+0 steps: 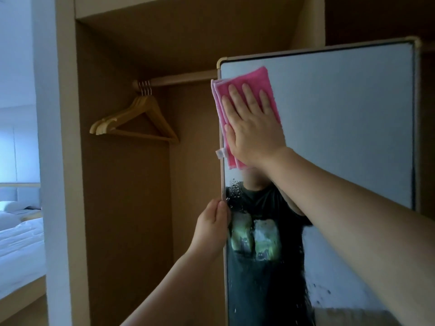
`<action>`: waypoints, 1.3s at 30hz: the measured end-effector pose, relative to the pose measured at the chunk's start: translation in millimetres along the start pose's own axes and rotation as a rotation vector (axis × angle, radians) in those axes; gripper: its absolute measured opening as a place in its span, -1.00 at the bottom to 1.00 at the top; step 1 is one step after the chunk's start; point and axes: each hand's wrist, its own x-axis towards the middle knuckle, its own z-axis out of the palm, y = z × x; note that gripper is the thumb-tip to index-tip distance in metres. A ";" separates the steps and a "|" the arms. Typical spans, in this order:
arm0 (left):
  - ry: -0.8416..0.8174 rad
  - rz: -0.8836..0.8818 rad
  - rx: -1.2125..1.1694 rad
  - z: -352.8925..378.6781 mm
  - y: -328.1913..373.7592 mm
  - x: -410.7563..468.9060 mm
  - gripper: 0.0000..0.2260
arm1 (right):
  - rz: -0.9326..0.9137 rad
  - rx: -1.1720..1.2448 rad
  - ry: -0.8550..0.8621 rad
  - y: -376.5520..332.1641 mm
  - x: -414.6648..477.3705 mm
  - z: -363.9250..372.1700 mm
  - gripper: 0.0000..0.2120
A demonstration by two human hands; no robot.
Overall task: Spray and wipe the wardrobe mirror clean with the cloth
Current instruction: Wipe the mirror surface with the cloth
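Observation:
The wardrobe mirror (pixel 341 118) stands upright in a thin gold frame and fills the right half of the view. A folded pink cloth (pixel 255 77) lies flat against its upper left corner, overhanging the left edge slightly. My right hand (pixel 254 128) presses on the cloth with the palm flat and fingers spread. My left hand (pixel 213 223) grips the mirror's left frame edge lower down. Spray droplets (pixel 235 189) cling to the glass below the cloth. No spray bottle is in view.
Left of the mirror is the open wardrobe bay with a wooden rail (pixel 179 80) and several wooden hangers (pixel 138 118) bunched at its left end. A bed with white linen (pixel 21 243) shows at the far left past the wardrobe side panel.

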 end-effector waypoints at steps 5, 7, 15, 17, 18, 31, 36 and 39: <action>-0.017 -0.045 -0.077 -1.0 -0.6 -0.6 -0.74 | -0.015 0.020 -0.012 -16.6 -34.9 7.0 -0.42; -0.036 -0.070 -0.099 -2.1 -1.1 0.4 -0.73 | -0.016 0.027 -0.021 -22.4 -47.9 8.4 -0.42; -0.132 -0.119 -0.345 -7.5 -5.3 1.9 -0.68 | -0.014 0.057 -0.061 -47.3 -101.9 16.7 -0.42; -0.148 -0.114 -0.387 -7.5 -6.8 3.1 -0.68 | -0.025 0.056 -0.074 -51.3 -114.0 17.7 -0.43; -0.153 -0.111 -0.391 -7.1 -7.4 2.6 -0.67 | -0.028 0.066 -0.076 -51.7 -116.8 16.9 -0.43; -0.202 -0.373 -0.289 3.9 -82.7 -61.6 -0.65 | -0.100 0.084 -0.110 -40.6 -113.5 7.5 -0.38; -0.192 -0.439 -0.268 4.7 -98.6 -76.3 -0.65 | -0.089 0.049 -0.082 -42.4 -110.1 11.6 -0.43; -0.213 -0.468 -0.236 3.8 -101.2 -82.6 -0.64 | -0.085 0.037 -0.066 -41.6 -108.4 13.8 -0.43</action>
